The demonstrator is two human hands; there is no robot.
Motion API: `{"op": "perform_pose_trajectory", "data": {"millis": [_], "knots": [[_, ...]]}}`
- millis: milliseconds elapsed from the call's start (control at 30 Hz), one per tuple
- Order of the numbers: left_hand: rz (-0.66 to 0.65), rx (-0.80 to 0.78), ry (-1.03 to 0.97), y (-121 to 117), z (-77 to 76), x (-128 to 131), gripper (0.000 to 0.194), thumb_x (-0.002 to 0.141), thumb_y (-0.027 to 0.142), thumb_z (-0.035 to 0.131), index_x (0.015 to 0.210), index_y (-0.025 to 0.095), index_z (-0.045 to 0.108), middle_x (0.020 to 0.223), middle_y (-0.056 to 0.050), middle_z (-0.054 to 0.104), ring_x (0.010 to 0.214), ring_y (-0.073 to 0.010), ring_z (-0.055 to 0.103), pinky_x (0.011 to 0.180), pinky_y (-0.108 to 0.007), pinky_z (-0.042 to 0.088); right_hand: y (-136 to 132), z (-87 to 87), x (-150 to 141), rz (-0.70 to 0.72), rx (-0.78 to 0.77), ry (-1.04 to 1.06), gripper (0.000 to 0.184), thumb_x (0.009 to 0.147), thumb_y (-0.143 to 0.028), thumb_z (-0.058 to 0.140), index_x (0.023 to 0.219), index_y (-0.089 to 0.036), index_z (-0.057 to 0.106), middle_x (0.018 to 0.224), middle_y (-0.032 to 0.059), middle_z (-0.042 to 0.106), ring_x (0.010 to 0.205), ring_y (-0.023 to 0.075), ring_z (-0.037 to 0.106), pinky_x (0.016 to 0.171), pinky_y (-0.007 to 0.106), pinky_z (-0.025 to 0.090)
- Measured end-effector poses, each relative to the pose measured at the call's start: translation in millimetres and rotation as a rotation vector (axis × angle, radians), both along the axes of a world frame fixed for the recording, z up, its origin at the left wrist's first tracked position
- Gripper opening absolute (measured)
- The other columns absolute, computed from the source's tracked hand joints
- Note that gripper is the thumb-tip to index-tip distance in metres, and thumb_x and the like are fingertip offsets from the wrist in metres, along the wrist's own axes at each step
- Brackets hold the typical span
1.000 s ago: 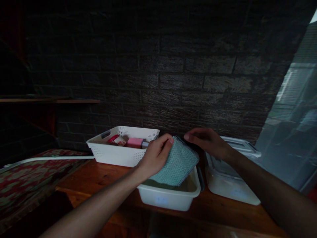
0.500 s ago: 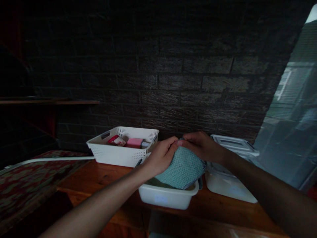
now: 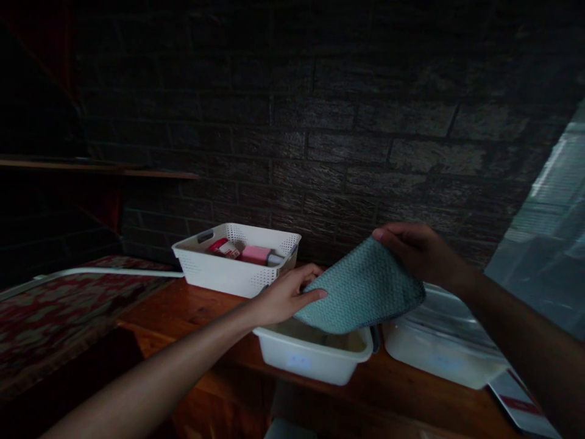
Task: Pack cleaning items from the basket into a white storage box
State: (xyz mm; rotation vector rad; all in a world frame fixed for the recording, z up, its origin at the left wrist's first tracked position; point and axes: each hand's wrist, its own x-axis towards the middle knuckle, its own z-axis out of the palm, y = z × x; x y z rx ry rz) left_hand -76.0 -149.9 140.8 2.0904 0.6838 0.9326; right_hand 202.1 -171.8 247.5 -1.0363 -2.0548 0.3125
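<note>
Spreading step, it seems: left hand (image 3: 283,299) and right hand (image 3: 418,250), fingers gripping teal cloth (image 3: 361,292) over the tub (image 3: 324,364) (tabletop's (image 3: 169,314) front edge); next wants steady tension.

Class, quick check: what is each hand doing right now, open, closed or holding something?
Left hand: thumb on the teal cloth's left end; whether it grips cannot be told.
Right hand: closed, holding the cloth's upper corner.
</note>
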Motion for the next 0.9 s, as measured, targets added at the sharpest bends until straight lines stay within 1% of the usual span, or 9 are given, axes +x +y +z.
{"op": "perform_pose_trajectory", "data": {"millis": [67,133,200,300,400,567,733,833,900], "knots": [[-0.007,-0.031,0.008,3,-6.8,-9,0.025,0.093,0.041,0.061,0.102,0.018,0.061,0.091,-0.004,0.065,0.084,-0.0177,0.060,0.069,-0.027,0.045,1,5.5,8,-0.050,-0.056,0.034,0.047,0.093,-0.057,0.056,0.065,-0.020,0.055,0.059,-0.0028,0.042,0.052,0.0104,0.038,0.046,0.023,0.030],[-0.011,-0.055,-0.009,5,-10.2,-16,0.025,0.093,0.041,0.061,0.098,0.017,0.063,0.088,-0.003,0.064,0.081,-0.0168,0.059,0.069,-0.028,0.044,2,10.1,16,-0.079,-0.143,0.069,0.048,0.091,-0.062,0.057,0.071,-0.019,0.061,0.061,-0.0007,0.052,0.053,0.0118,0.046,0.047,0.023,0.034],[-0.024,-0.083,-0.044,7,-11.1,-21,0.024,0.093,0.040,0.062,0.094,0.016,0.064,0.084,-0.002,0.063,0.078,-0.0156,0.058,0.069,-0.027,0.043,2,14.0,21,-0.096,-0.216,0.128,0.048,0.090,-0.063,0.058,0.076,-0.018,0.066,0.068,0.0027,0.062,0.057,0.0144,0.054,0.051,0.025,0.040],[-0.014,-0.130,-0.099,11,-10.4,-28,0.025,0.093,0.040,0.061,0.092,0.015,0.067,0.081,-0.002,0.064,0.075,-0.0151,0.057,0.069,-0.028,0.042,2,17.3,28,-0.126,-0.282,0.231,0.046,0.090,-0.060,0.060,0.078,-0.016,0.069,0.074,0.0069,0.068,0.062,0.0170,0.060,0.059,0.029,0.045],[0.038,-0.172,-0.187,14,-8.2,-30,0.030,0.093,0.044,0.061,0.090,0.015,0.067,0.082,-0.003,0.066,0.075,-0.0154,0.058,0.069,-0.027,0.043,6,14.0,36,-0.143,-0.324,0.290,0.042,0.089,-0.056,0.064,0.080,-0.016,0.070,0.078,0.0094,0.069,0.069,0.0187,0.063,0.067,0.033,0.046],[0.133,-0.290,-0.456,14,0.7,-21,0.034,0.090,0.049,0.065,0.083,0.015,0.067,0.081,-0.002,0.066,0.072,-0.0141,0.059,0.070,-0.026,0.047,14,-2.7,48,-0.192,-0.338,0.309,0.041,0.088,-0.057,0.066,0.078,-0.018,0.071,0.082,0.0094,0.069,0.074,0.0186,0.061,0.077,0.036,0.045],[0.225,-0.310,-0.541,15,11.2,-12,0.041,0.088,0.055,0.065,0.082,0.014,0.068,0.075,-0.002,0.064,0.062,-0.0125,0.054,0.057,-0.024,0.046,17,-15.6,50,-0.227,-0.375,0.395,0.034,0.087,-0.053,0.070,0.074,-0.021,0.070,0.081,0.0078,0.065,0.074,0.0178,0.059,0.074,0.032,0.044],[0.150,-0.378,-0.590,14,14.0,-11,0.037,0.086,0.051,0.069,0.083,0.014,0.068,0.080,-0.003,0.065,0.070,-0.0135,0.058,0.065,-0.026,0.050,21,-21.1,50,-0.258,-0.359,0.455,0.035,0.086,-0.052,0.070,0.072,-0.021,0.067,0.077,0.0075,0.063,0.071,0.0191,0.058,0.070,0.033,0.044],[0.078,-0.416,-0.615,14,14.1,-11,0.034,0.085,0.047,0.071,0.084,0.014,0.068,0.083,-0.004,0.065,0.077,-0.0148,0.061,0.074,-0.029,0.051,23,-24.2,50,-0.286,-0.285,0.405,0.039,0.087,-0.054,0.067,0.070,-0.020,0.064,0.071,0.0059,0.060,0.067,0.0191,0.055,0.065,0.033,0.043]]}}
